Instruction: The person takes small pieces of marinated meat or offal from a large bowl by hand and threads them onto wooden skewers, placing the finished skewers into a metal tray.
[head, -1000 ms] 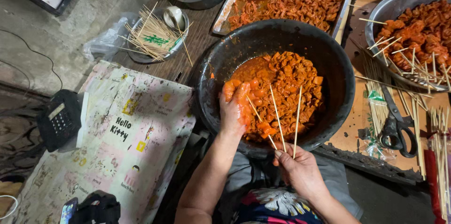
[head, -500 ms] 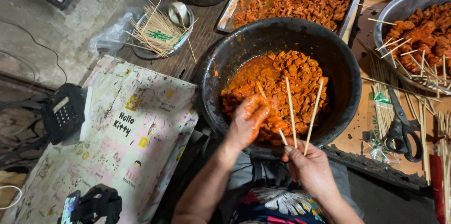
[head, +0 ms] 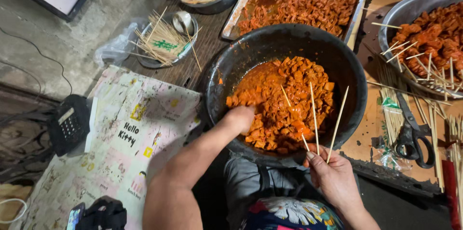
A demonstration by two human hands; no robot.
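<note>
A big black bowl (head: 333, 51) in front of me holds orange marinated meat pieces (head: 289, 99). My left hand (head: 241, 116) is coated in sauce and reaches into the near side of the meat pile, fingers curled among the pieces. My right hand (head: 333, 174) sits at the bowl's near rim and grips three thin bamboo skewers (head: 314, 116) that point up over the meat.
A metal tray of meat (head: 299, 3) lies behind the bowl and a metal bowl of skewered meat (head: 429, 37) stands at right. Black scissors (head: 410, 133) and loose skewers lie on cardboard at right. Small dishes of sticks (head: 161, 41) and a patterned cloth (head: 115, 148) are at left.
My left hand has dropped from the middle of the meat to the near edge of the pile. The right hand stays at the rim with the skewers.
</note>
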